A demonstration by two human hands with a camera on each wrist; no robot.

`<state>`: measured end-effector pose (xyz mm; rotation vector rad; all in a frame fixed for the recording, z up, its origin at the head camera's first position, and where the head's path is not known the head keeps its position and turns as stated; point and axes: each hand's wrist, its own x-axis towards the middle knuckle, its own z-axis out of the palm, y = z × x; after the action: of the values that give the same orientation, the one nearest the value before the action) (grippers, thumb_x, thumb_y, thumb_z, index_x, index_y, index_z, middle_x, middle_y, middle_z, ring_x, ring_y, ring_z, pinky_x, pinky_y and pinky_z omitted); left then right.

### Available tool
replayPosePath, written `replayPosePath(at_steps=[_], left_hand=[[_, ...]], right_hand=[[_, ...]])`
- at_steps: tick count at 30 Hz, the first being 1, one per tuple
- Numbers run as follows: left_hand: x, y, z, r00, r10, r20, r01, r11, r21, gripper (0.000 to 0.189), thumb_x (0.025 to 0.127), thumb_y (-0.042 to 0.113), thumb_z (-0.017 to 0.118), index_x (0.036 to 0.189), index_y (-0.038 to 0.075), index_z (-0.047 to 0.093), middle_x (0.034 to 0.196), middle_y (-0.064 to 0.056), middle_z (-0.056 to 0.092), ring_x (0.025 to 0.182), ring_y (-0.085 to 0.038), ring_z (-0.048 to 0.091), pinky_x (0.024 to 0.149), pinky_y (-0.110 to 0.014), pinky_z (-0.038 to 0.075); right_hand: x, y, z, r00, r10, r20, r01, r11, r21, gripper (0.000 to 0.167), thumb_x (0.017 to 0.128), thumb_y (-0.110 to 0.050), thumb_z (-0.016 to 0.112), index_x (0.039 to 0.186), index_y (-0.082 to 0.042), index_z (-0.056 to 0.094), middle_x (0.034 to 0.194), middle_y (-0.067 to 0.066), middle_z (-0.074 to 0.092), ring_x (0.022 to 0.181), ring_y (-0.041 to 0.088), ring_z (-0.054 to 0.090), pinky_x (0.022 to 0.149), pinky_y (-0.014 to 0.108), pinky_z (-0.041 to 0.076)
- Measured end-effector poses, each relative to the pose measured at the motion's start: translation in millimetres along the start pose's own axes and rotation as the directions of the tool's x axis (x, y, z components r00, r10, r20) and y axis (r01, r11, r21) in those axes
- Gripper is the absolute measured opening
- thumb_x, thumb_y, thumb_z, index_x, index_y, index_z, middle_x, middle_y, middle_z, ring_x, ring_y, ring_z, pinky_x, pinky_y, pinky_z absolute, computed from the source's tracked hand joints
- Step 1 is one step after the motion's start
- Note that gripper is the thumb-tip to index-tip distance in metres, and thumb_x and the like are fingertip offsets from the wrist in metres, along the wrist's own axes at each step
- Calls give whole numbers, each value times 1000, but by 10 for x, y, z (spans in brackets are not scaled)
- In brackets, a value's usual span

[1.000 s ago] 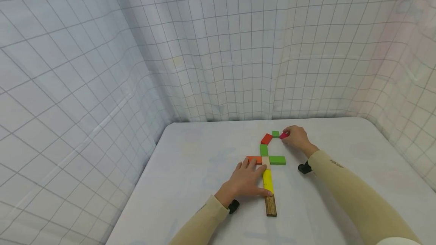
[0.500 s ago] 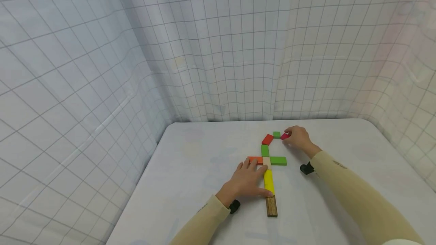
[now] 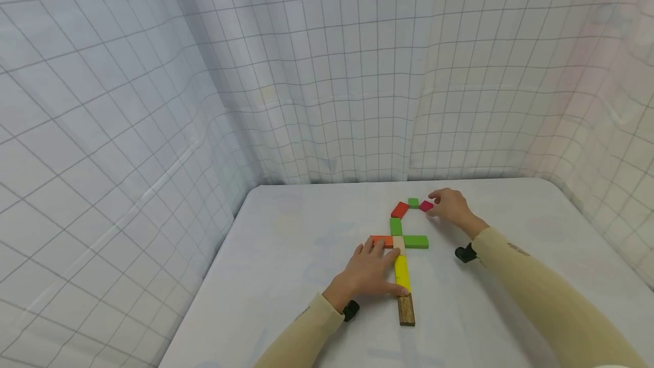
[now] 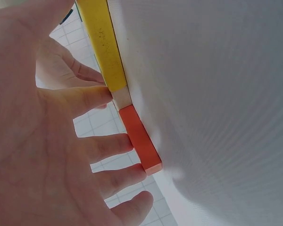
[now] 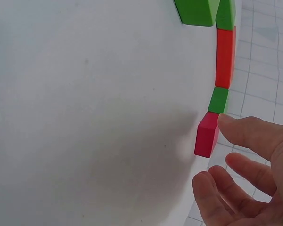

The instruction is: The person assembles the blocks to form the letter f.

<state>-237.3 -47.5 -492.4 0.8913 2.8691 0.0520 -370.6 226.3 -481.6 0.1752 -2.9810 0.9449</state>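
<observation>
With fingers spread, my left hand [image 3: 369, 272] rests along a row of flat blocks. Its fingertips lie at the orange block [image 4: 140, 139] and the cream block [image 3: 398, 243]; the thumb is at the joint between the yellow block [image 3: 402, 272] and the dark brown wooden block [image 3: 406, 310]. At the far end, a pink block [image 3: 426, 206] lies beside a small green block [image 3: 413, 203]. My right hand [image 3: 452, 207] is just right of it, thumb and fingers parted. In the right wrist view the thumb tip overlaps the pink block's edge; whether it touches, I cannot tell.
A red block [image 3: 400, 209] slants between the small green block and another green block [image 3: 395, 226]. A longer green block [image 3: 416, 242] points right from the cream one. White gridded curtains [image 3: 327, 101] surround the white table [image 3: 286, 254].
The right fingers have let go of the pink block and drawn slightly to the right, leaving it on the table. My left hand stays in place on the row.
</observation>
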Motion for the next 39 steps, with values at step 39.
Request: replayPosePath(at_steps=[39], left_hand=[[-16,-5,-25,1000,8,-13,-8,1000,-19,95,79,81,59,157,31,36,159,-8,31,147,-37,23,116,-53,28]], right_hand=[[-554,167,-524,983,-158,-91,150,985,-86,47,86,-16,80,127,1,66,110,21,66,98,36,62,80,50,52]])
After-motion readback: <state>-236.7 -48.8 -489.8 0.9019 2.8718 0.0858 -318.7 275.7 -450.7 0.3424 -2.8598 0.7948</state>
